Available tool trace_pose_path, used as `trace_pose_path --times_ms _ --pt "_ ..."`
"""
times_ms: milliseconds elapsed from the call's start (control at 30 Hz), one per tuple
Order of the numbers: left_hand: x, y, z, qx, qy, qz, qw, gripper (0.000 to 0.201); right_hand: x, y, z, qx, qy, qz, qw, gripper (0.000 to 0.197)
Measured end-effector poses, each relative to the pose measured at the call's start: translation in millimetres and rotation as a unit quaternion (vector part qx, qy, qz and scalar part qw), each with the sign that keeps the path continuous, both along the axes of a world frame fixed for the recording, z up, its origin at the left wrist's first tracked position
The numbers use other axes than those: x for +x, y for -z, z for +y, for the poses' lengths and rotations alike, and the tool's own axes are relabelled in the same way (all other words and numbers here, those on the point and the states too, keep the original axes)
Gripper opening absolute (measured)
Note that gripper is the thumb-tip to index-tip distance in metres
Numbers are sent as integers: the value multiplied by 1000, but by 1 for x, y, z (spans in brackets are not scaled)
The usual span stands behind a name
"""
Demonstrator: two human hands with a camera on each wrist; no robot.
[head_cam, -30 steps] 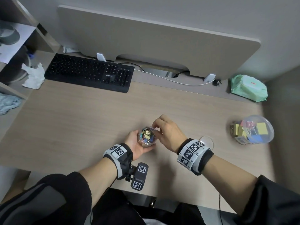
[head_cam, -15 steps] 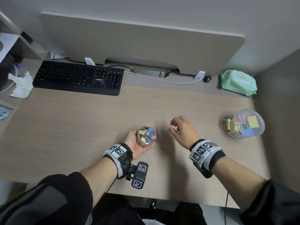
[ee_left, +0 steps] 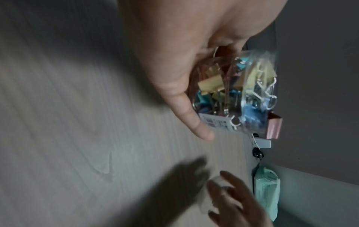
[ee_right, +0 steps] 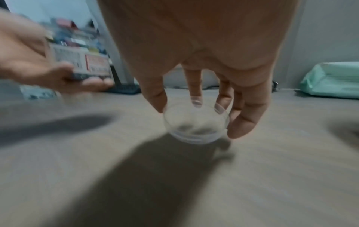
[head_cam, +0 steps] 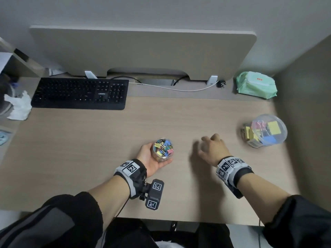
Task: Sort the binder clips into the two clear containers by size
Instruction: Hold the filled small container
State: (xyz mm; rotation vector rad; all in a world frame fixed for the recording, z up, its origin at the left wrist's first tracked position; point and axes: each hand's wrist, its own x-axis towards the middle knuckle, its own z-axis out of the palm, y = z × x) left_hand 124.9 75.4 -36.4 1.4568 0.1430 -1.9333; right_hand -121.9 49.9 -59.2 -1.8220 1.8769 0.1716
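Observation:
My left hand (head_cam: pixel 151 159) (ee_left: pixel 184 86) grips a small clear container (head_cam: pixel 163 149) (ee_left: pixel 239 95) full of small coloured binder clips, its top uncovered, held just above the desk near the front middle. My right hand (head_cam: pixel 212 149) (ee_right: pixel 196 104) holds a clear round lid (ee_right: pixel 195 124) by its rim with thumb and fingertips, low over the desk to the right of the small container. A larger clear container (head_cam: pixel 266 130) with big yellow, pink and blue clips stands at the right, lid on. One yellow clip (head_cam: pixel 246 133) shows at its left side.
A black keyboard (head_cam: pixel 80 93) lies at the back left with a crumpled tissue (head_cam: pixel 18 108) beside it. A green wipes pack (head_cam: pixel 256 85) (ee_right: pixel 334 79) sits at the back right. A white cable (head_cam: pixel 172 88) runs under the desk's back panel.
My right hand has lifted the lid off the small container and carried it to the right, down toward the desk. The left hand keeps holding the container in place.

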Motion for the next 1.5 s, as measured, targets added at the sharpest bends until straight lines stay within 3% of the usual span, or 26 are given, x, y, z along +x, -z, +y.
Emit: trace_pose_path --times_ms 67,167,367,633,767,1033,1100,1200,1300,1500 --pt "3 -6 -3 -11 8 2 1000 47 16 -20 -7 -40 -7 -87 995 52" --pt "9 -18 -5 -28 4 14 1000 51 46 -57 -18 -112 1 -190 975 44" --pt "29 -33 -6 -68 -35 26 997 46 99 -109 -21 -192 -41 -319 927 31" --pt "38 -54 -1 -101 -43 34 993 42 137 -123 -7 -149 -219 -313 912 28" --pt "49 -62 -1 -107 -30 44 993 47 142 -133 -8 -147 -262 -284 911 29" --pt "62 -71 3 -79 121 -10 989 54 143 -139 -9 -89 -347 -259 897 62" --pt "62 -73 2 -83 122 -33 988 57 141 -139 -8 -85 -329 -253 906 65" --pt "52 -80 -1 -128 66 -49 988 62 138 -142 -9 -81 -194 -253 944 68" --pt "40 -85 -3 -169 30 -53 984 58 135 -145 -9 -43 -81 -328 940 64" --pt "9 -83 -8 -188 79 -50 978 59 105 -143 -2 -47 -19 -317 947 56"
